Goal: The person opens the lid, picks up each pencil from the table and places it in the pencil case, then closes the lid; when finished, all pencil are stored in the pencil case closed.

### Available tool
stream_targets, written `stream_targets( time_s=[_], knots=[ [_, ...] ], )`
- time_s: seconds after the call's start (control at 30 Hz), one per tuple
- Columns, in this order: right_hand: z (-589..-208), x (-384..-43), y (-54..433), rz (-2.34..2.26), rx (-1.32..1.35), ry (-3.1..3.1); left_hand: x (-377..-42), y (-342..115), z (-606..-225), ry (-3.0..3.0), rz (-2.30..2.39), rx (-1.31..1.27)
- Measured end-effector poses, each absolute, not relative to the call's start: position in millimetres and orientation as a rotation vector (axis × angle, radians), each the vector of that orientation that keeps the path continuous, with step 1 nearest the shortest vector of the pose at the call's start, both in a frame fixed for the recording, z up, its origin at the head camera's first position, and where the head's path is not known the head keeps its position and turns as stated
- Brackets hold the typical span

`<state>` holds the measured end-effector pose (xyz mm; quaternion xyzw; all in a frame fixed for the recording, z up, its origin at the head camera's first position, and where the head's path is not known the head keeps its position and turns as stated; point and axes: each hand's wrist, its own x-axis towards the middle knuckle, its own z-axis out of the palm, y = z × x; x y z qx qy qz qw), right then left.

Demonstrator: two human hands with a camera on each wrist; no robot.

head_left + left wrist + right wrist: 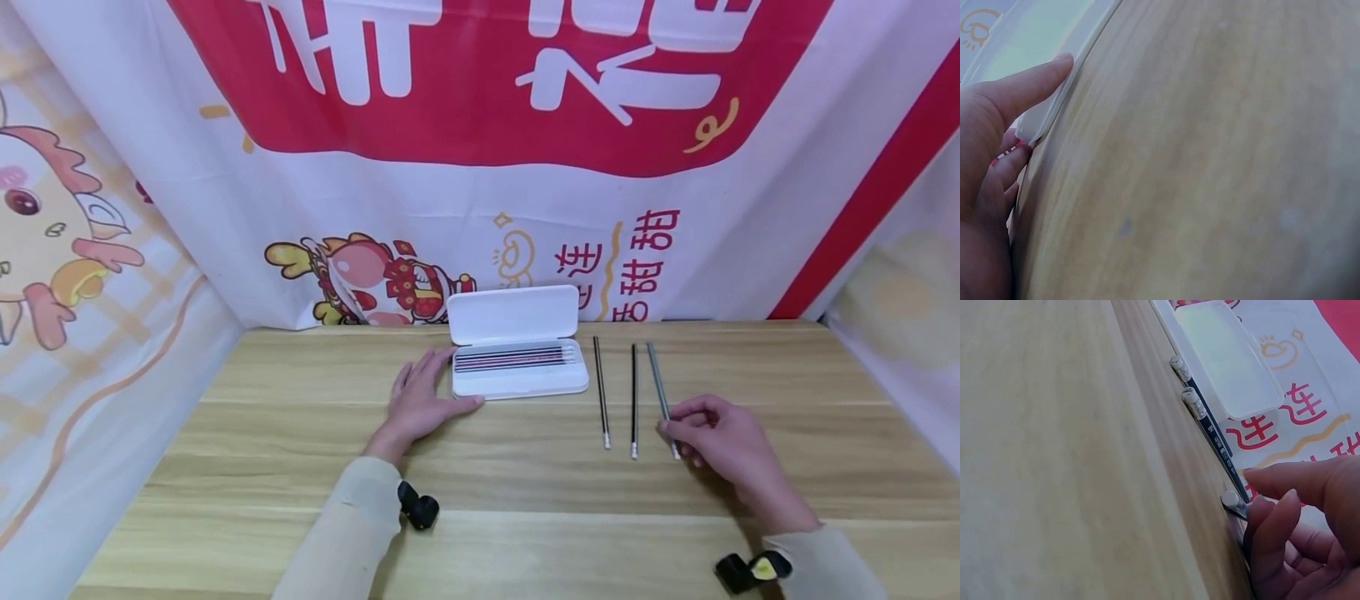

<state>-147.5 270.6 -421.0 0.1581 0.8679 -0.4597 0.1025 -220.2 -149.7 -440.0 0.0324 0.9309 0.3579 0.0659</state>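
Observation:
A white pencil case (517,385) lies with its lid (513,315) raised, near the back of the table. Inside is a row of several dark and reddish striped pencils (510,360). My left hand (423,404) spans the case's left end, thumb along the front edge and the other fingers at the side. To the right of the case lie two dark pencils, one nearer (602,396) and one farther (634,400). With my right hand (723,437) I pinch a blue-green pencil (658,379) near its eraser end; in the right wrist view my fingers partly cover it.
The wooden table (525,483) runs up to a printed white and red cloth (420,192) hanging behind it. Another printed cloth (97,333) hangs at the left. A black wrist camera (418,507) sits on the left sleeve, another (750,572) on the right.

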Motion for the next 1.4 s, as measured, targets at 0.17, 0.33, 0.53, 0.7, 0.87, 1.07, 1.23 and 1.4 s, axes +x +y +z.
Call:
stream_targets(
  time_s=[0.17,0.33,0.53,0.7,0.87,1.07,1.23,1.4],
  knots=[
    [-420,-147,268,-1.265,0.403,2.634,-219,-149,-439,2.805,1.091,0.091],
    [-418,-147,267,-1.142,0.335,2.706,-219,-149,-441,2.804,1.094,0.091],
    [-417,-146,264,-1.056,0.330,2.732,-220,-149,-441,2.802,1.098,0.081],
    [-418,-146,262,-1.037,0.361,2.733,-220,-149,-441,2.794,1.101,0.069],
    [-421,-147,266,-1.083,0.357,2.719,-221,-149,-442,2.797,1.095,0.072],
    [-425,-148,274,-1.336,0.377,2.577,-220,-149,-442,2.799,1.108,0.074],
    [-427,-149,277,-1.486,0.434,2.478,-219,-149,-440,2.808,1.107,0.082],
    [-429,-149,276,-1.550,0.451,2.450,-220,-149,-442,2.823,1.098,0.086]
  ],
)
